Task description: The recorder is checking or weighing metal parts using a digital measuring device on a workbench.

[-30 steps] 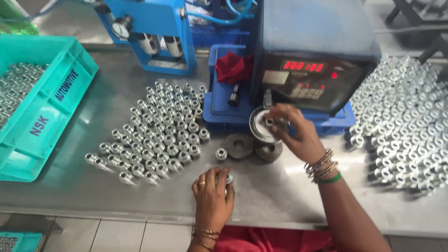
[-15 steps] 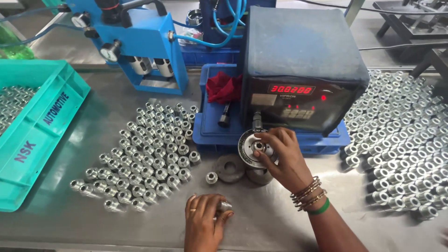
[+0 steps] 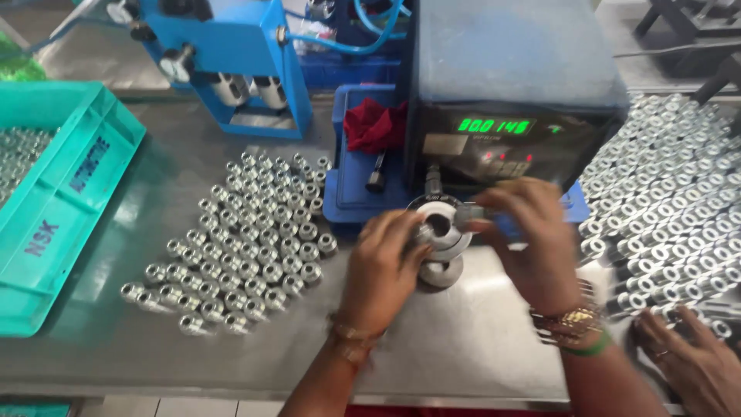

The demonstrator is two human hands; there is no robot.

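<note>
My left grip (image 3: 384,262) closes on a small silver metal ring (image 3: 431,225) at the round steel gauge fixture (image 3: 441,270), partly hidden. My right grip (image 3: 529,239) pinches a blurred short metal piece (image 3: 472,214) just beside it. Another person's hand (image 3: 695,363) is cut off lower right on the table (image 3: 463,347).

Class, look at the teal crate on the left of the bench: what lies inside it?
Inside the teal crate, small shiny metal parts lie piled at its far left. Most of the crate's inside is cut off by the picture edge or hidden behind its wall.
</note>
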